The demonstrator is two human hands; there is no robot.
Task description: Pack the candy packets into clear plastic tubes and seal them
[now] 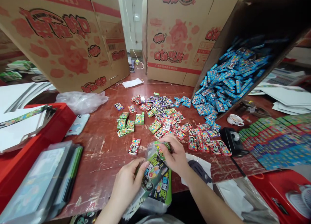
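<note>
My left hand (126,185) grips the side of a printed green plastic bag (155,178) at the near edge of the red-brown table (102,152). Over the bag's open mouth, my right hand (175,156) is pinched on several small candy packets (162,147). Just beyond lies a loose spread of small packets: green ones (126,123), a mixed pile (165,115), red ones (206,141).
A tipped cardboard box (243,20) spills blue packets (225,81) at the right. Large printed cartons (63,39) stand behind. A tape dispenser (233,138), stacked coloured packs (277,140), a phone (79,123), a clear plastic bag (81,101), red trays (43,136) and sleeves (43,182) surround me.
</note>
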